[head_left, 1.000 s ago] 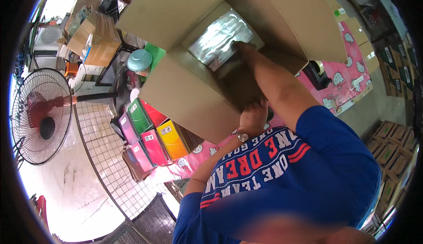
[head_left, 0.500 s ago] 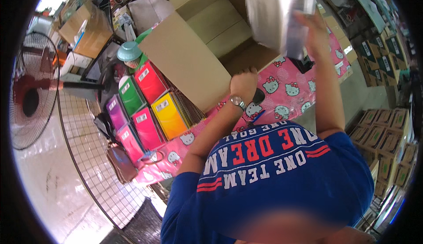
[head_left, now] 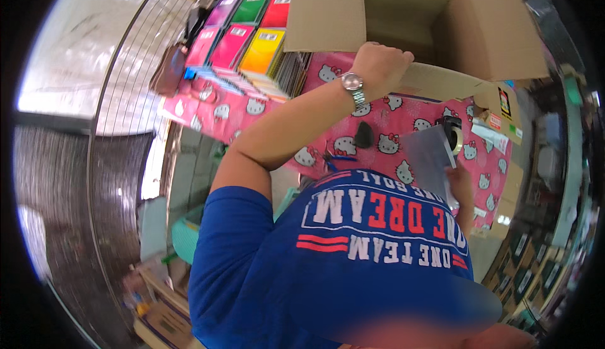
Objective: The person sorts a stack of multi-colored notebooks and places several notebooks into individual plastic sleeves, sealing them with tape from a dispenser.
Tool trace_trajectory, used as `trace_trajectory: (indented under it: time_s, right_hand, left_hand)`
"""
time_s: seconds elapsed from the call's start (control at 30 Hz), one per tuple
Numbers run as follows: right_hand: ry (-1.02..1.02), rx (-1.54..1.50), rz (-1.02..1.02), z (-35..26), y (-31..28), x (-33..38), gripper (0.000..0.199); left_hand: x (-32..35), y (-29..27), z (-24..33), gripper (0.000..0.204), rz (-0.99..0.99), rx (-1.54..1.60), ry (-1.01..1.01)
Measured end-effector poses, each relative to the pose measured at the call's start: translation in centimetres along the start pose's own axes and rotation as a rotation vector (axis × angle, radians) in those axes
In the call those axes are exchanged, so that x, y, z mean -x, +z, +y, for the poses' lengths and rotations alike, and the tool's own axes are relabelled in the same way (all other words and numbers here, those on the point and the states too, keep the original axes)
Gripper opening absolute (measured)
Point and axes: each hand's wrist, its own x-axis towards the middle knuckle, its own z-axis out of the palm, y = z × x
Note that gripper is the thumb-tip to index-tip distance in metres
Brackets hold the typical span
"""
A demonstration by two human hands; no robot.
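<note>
A large open cardboard box (head_left: 326,15) stands on a table with a pink cartoon-cat cover (head_left: 378,122). My left hand (head_left: 381,68), a metal watch at its wrist, is closed over the box's near edge. Low on the right, close to my shirt, my right hand (head_left: 460,182) grips a translucent plastic sheet or bag (head_left: 423,150); which of these I cannot tell. My chest partly hides the plastic. Just beyond it sits a black tape dispenser (head_left: 451,125). Between my arms lie a small dark rounded object (head_left: 363,134) and a blue tool (head_left: 340,158), perhaps pliers.
Stacks of colourful notebooks (head_left: 261,49) stand left of the box, beside a brown bag (head_left: 169,71). Wire mesh (head_left: 94,141) rises at the left. Packed cartons (head_left: 523,261) are piled at the lower right, below shelving (head_left: 567,160).
My right hand has come down from above the box toward my body with the plastic. My left hand stays at the box's edge. The view has swung, so the box appears farther up and right.
</note>
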Motion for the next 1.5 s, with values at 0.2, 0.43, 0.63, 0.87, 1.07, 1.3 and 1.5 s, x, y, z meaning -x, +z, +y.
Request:
trace_trajectory:
  time_s: [0.2,0.43,0.63,0.87,1.07,1.3,1.5]
  right_hand:
    - [-0.353,0.179,-0.217,4.1,4.7,-2.6,0.017]
    - [-0.439,0.446,-0.541,8.4,10.9,-7.8,0.03]
    - [-0.437,0.372,-0.607,9.2,12.3,-8.9,0.037]
    - [-0.372,0.356,-0.567,8.3,11.5,-8.2,0.034]
    - [-0.33,0.339,-0.395,6.9,9.8,-3.8,0.023]
    - [-0.374,0.232,-0.236,7.7,7.5,0.8,0.023]
    - [-0.322,0.062,-0.118,8.4,4.5,1.2,0.025]
  left_hand:
    - [4.8,-5.7,7.6,0.025,0.41,-0.12,-0.25]
    - [12.9,-15.3,11.9,0.017,0.702,0.026,-0.584]
    - [25.1,-18.6,16.3,0.047,0.672,-0.331,-0.896]
    - [19.2,-19.6,22.0,0.024,0.669,-0.27,-0.598]
    - [3.2,-13.3,26.8,0.03,0.358,0.134,-0.119]
    - [-7.1,0.1,37.6,0.014,-0.105,0.237,0.56]
    - [-6.7,14.4,44.2,0.018,-0.27,0.25,0.764]
